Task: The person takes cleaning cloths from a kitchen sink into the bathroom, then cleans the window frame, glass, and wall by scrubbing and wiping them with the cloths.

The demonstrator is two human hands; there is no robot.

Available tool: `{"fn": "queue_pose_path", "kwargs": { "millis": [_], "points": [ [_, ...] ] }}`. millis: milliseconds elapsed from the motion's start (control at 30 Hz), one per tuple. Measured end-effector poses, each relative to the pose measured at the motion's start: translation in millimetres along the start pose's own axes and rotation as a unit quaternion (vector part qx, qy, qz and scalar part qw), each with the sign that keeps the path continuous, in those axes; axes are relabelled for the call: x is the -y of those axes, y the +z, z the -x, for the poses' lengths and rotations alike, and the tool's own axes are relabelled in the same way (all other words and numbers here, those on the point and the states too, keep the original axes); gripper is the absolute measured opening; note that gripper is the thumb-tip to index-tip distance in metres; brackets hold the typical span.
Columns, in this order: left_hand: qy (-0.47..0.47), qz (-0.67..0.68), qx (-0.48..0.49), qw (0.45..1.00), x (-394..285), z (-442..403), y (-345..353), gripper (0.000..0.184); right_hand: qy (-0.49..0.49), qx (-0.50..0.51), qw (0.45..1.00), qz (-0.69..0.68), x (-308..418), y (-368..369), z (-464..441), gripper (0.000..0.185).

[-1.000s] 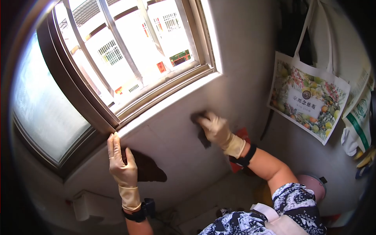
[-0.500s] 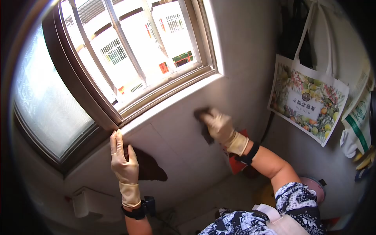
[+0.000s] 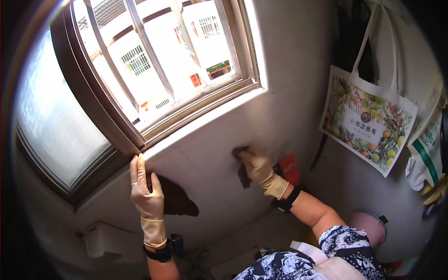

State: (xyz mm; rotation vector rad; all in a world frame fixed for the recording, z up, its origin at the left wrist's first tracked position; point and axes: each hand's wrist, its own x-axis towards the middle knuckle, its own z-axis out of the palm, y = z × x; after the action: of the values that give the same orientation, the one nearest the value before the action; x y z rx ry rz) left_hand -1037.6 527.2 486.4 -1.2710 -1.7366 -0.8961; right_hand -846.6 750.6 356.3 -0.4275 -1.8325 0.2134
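Note:
My left hand (image 3: 147, 196), in a cream rubber glove, rests its fingertips on the window sill's edge at the lower corner of the window frame (image 3: 128, 144). Its thumb is apart from the fingers, and a dark brown cloth (image 3: 177, 198) hangs beneath it against the wall. My right hand (image 3: 259, 171), gloved too, is closed on a dark cloth (image 3: 243, 177) that lies against the wall (image 3: 205, 163) below the sill. Just right of that hand is a red paper (image 3: 290, 169) on the wall.
A printed tote bag (image 3: 366, 121) hangs on the right wall, with another bag (image 3: 427, 149) and gloves (image 3: 436, 192) beside it. A pink bucket (image 3: 368, 226) stands at the lower right. A white box-like object (image 3: 109, 242) is at the lower left.
My right hand has moved down the wall with its dark cloth, showing more of the red paper. My left hand has stayed at the sill's corner.

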Motion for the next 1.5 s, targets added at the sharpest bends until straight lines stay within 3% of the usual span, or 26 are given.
{"fn": "queue_pose_path", "kwargs": {
  "millis": [133,167,267,300,333,400,467,533,633,667,700,733,800,867,900,933,967,1000,1033,1133,1167,1267,1300,1400,1467,1500],
  "points": [
    [-0.01,0.009,0.007,1.0,-2,2,-2,0.048,0.088,-0.086,0.992,-0.036,15,9,0,0.022],
    [-0.012,0.012,0.004,1.0,-2,2,0,0.048,-0.004,-0.066,0.997,-0.032,14,17,11,0.02],
    [-0.007,0.013,0.009,1.0,2,2,0,0.048,-0.014,-0.096,0.994,-0.045,-7,21,13,0.023],
    [-0.008,0.015,0.007,1.0,1,1,0,0.048,0.088,-0.091,0.991,-0.043,-12,8,5,0.024],
    [-0.012,0.013,0.008,1.0,-2,1,-1,0.048,0.091,-0.09,0.991,-0.041,-7,4,1,0.024],
    [-0.01,0.013,0.007,1.0,-3,0,-1,0.048,0.064,-0.148,0.987,-0.005,6,8,-9,0.024],
    [-0.003,0.007,-0.002,1.0,1,3,1,0.048,-0.092,-0.076,0.992,0.039,41,14,-2,0.019],
    [-0.002,0.009,0.009,1.0,0,2,-2,0.048,-0.012,-0.019,0.999,-0.037,29,16,10,0.02],
    [-0.011,0.016,0.018,1.0,-1,2,-5,0.049,0.35,-0.065,0.899,-0.255,-3,-4,-12,0.018],
    [-0.013,0.024,0.019,0.999,-3,1,-5,0.049,0.35,-0.065,0.899,-0.255,-2,4,-4,0.018],
    [-0.011,0.026,0.02,0.999,-1,1,-4,0.049,0.14,-0.081,0.981,-0.108,9,14,5,0.017],
    [-0.003,0.018,0.01,1.0,2,1,-2,0.049,-0.082,-0.09,0.991,0.049,22,19,8,0.017],
    [0.003,0.01,0.005,1.0,2,4,-2,0.049,-0.052,-0.012,0.998,0.02,25,17,17,0.016],
    [-0.011,0.027,0.018,0.999,-1,1,-4,0.049,0.124,-0.093,0.982,-0.111,-4,11,8,0.018],
    [-0.011,0.029,0.018,0.999,-1,3,-4,0.049,0.467,-0.043,0.804,-0.365,32,-24,-28,0.018],
    [-0.01,0.024,0.011,1.0,0,4,-2,0.049,0.464,-0.045,0.806,-0.364,26,-11,-19,0.018],
    [-0.006,0.019,0.006,1.0,1,4,-1,0.05,0.265,-0.068,0.94,-0.203,19,14,1,0.018],
    [-0.005,0.021,0.007,1.0,2,4,-1,0.05,0.046,-0.081,0.995,-0.024,19,31,14,0.018],
    [-0.005,0.021,0.006,1.0,4,4,0,0.049,-0.055,-0.049,0.997,0.026,43,24,8,0.017],
    [-0.008,0.026,0.011,1.0,2,3,-2,0.049,0.048,-0.041,0.997,-0.046,25,16,6,0.012],
    [-0.01,0.032,0.018,0.999,1,3,-4,0.049,0.296,-0.03,0.936,-0.187,23,-7,-6,0.011],
    [-0.011,0.03,0.01,0.999,0,3,-2,0.049,0.16,-0.121,0.979,-0.046,13,22,7,0.016],
    [-0.01,0.034,0.011,0.999,0,2,-1,0.049,0.108,-0.008,0.994,-0.005,14,49,38,0.018],
    [0.005,0.005,0.011,1.0,6,3,-4,0.049,0.01,0.039,0.998,-0.046,55,35,25,0.02],
    [0.012,0.019,0.02,1.0,6,3,-6,0.049,-0.032,-0.094,0.994,0.046,0,29,19,0.008],
    [0.003,0.018,0.026,0.999,3,2,-8,0.048,0.153,-0.082,0.985,-0.012,-3,-5,-2,0.013]
  ]
}}
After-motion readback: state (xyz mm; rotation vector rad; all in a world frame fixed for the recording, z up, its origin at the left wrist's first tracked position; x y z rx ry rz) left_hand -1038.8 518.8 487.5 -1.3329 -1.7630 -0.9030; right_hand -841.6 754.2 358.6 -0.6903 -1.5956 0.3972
